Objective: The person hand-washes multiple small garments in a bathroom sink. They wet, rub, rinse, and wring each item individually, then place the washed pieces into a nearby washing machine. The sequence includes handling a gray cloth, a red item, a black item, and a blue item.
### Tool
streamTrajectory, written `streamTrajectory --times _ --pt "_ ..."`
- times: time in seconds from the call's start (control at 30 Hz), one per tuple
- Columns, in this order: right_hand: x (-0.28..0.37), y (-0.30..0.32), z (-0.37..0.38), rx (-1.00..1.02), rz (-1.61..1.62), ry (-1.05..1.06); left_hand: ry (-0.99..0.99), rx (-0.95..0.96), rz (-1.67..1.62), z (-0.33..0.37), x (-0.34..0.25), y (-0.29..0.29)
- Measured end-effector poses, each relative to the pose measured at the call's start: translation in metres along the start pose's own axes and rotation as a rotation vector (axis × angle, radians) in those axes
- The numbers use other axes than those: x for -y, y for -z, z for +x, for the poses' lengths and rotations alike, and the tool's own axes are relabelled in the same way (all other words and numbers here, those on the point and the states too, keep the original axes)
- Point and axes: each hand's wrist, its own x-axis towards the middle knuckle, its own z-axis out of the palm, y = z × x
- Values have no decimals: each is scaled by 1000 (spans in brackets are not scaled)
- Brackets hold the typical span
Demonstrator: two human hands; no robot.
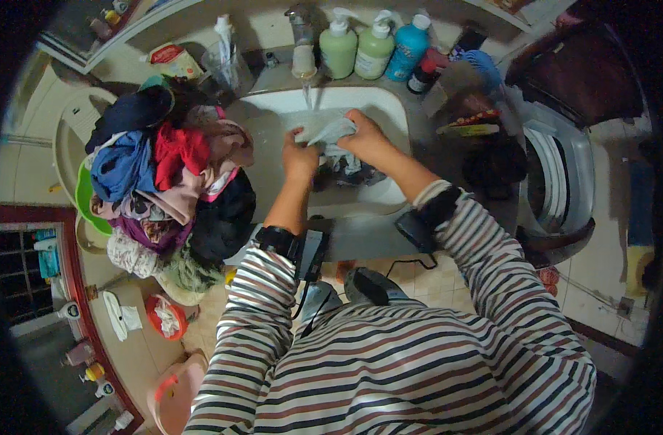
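Over the white sink basin (395,116), a wet, pale grey-white cloth (333,132) is bunched up between my two hands. My right hand (362,139) is closed on its right end, with the thumb and fingers around it. Its left end reaches my left hand (300,158), whose fingers are curled at the cloth's edge. Just behind, a thin stream of water (307,96) runs from the tap (302,54) into the basin. Below my hands, more wet fabric (349,174), dark with pale patches, lies in the basin, partly hidden by the hands.
A tall heap of clothes (179,156) crowds the counter left of the basin. Pump bottles (371,54) line the back edge, beside a cup with toothbrushes (226,65). To the right stands an open top-loading washing machine (556,174). A red basin (166,317) sits low at left.
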Motion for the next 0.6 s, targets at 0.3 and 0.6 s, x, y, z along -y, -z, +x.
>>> streamTrajectory --times 0.3,0.6 --pt "-66 -49 21 102 -500 -53 601 475 -865 -11 -17 4" --pt "-38 -38 12 -101 -189 -39 34 301 916 -21 -18 8"
